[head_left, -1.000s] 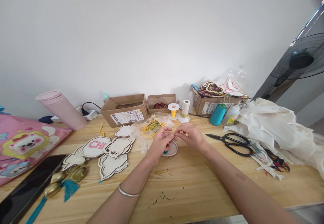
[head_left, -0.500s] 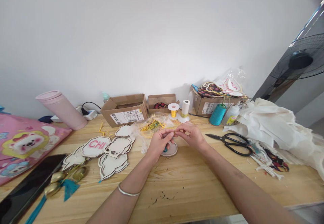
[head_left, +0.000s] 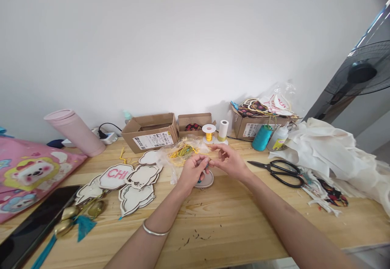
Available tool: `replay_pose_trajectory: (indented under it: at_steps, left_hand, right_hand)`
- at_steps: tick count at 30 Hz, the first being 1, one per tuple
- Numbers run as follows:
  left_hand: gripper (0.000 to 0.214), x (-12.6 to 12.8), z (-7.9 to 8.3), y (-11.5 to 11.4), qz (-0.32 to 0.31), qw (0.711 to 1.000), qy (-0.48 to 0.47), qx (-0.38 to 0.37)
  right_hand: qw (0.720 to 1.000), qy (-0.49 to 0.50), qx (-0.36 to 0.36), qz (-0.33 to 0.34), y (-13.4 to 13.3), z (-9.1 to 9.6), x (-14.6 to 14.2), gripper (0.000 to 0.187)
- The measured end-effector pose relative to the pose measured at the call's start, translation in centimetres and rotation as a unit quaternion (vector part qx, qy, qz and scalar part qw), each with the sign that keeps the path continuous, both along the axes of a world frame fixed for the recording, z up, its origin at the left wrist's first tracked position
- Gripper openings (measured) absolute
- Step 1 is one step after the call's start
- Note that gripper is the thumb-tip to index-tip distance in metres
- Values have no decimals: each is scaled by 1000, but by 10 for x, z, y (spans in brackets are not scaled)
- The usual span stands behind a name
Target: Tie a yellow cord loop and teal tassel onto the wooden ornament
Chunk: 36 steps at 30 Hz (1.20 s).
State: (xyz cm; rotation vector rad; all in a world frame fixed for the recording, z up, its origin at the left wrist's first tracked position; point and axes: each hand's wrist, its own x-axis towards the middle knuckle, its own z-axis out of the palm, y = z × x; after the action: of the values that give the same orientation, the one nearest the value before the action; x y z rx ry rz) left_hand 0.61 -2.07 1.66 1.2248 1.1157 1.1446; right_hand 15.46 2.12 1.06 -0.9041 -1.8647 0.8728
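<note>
My left hand (head_left: pixel 194 172) is closed in a pinch, fingertips together in front of me. A small teal thing (head_left: pixel 201 177) shows beneath its fingers; it looks like thread, but most of it is hidden. My right hand (head_left: pixel 230 162) meets the left at the fingertips, thumb bent inward and upper fingers lifted apart. Whatever lies between the fingertips is too small to make out. Under the hands rests an oval, pale wooden-rimmed piece (head_left: pixel 206 181), partly covered. Just behind them is a clear plastic bag with yellow and green cords (head_left: pixel 183 152).
Cloud-shaped plaques (head_left: pixel 137 198) and brass bells (head_left: pixel 64 226) with teal tassels lie left. Black scissors (head_left: pixel 282 171), teal thread (head_left: pixel 262 137), a glue bottle (head_left: pixel 278 138) and white fabric (head_left: pixel 329 155) are right. Cardboard boxes (head_left: pixel 149 133) and a yellow spool (head_left: pixel 209 133) stand behind.
My right hand's upper fingers have lifted and spread, and the hand has shifted slightly. My left hand stays nearly in place, still pinched.
</note>
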Motion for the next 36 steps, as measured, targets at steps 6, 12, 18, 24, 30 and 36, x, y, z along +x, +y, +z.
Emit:
replay_pose_trajectory:
  at_steps: [6,12,18,24,30,36]
  left_hand:
    - [30,1,-2,1,10,1000,-12,10]
    - [27,-1,-3,2,23,999,4,30]
    - [30,-2,-4,2,49,998,8,37]
    - [24,-3,0,0,102,991,13,83]
    - [25,-4,3,-1,140,984,42,103]
    - [24,-4,0,0,127,987,32,97]
  right_hand:
    - [965,53,-214,139,2,-2,4,51]
    - [960,9,-236,150,1,2,8,46]
    - [956,-59,-224,177,-1,6,12,37]
    - [954,-107,-216,179,-4,10,13,35]
    - [944,-135,-231,190,-8,13,13,36]
    - [950,-147,-209,180,-5,10,12,39]
